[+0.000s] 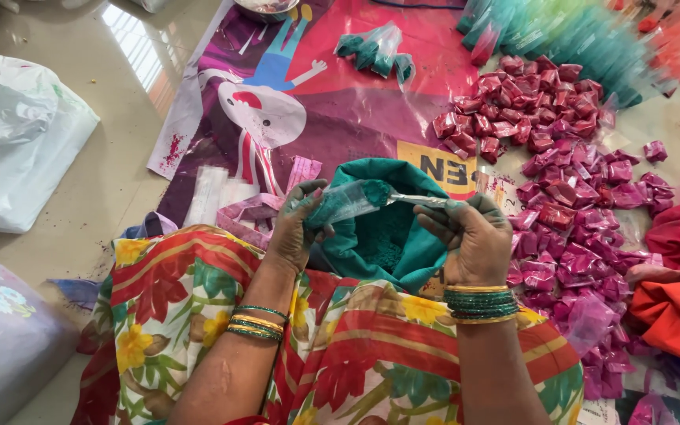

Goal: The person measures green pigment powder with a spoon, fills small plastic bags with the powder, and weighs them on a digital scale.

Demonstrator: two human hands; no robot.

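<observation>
- The left hand (297, 224) closes around the fat, filled end of a small clear packet (348, 202) of green powder, fingers curled round it, so the powder sits packed at that end.
- The right hand (474, 236) pinches the packet's empty neck between thumb and fingertips and draws it out sideways; the plastic there looks thin and twisted, which seems a way of closing it.
- The packet is held level between the two hands, directly over the open mouth of a green cloth bag (387, 228) holding loose green powder, likely so that any spill drops back in.
- Both forearms come up from the lap over a flowered garment (340, 354), wrists bent inward towards each other, bangles (480, 303) on both, green dust on the fingers.
- The bag rests at the near edge of a printed plastic sheet (356, 102) spread on the floor.
- Along the sheet's right edge lies a heap of pink packets (568, 189); a few green packets (375, 49) lie near its far edge.
- A white plastic bag (17, 149) lies on the bare floor beyond the sheet's left edge.
</observation>
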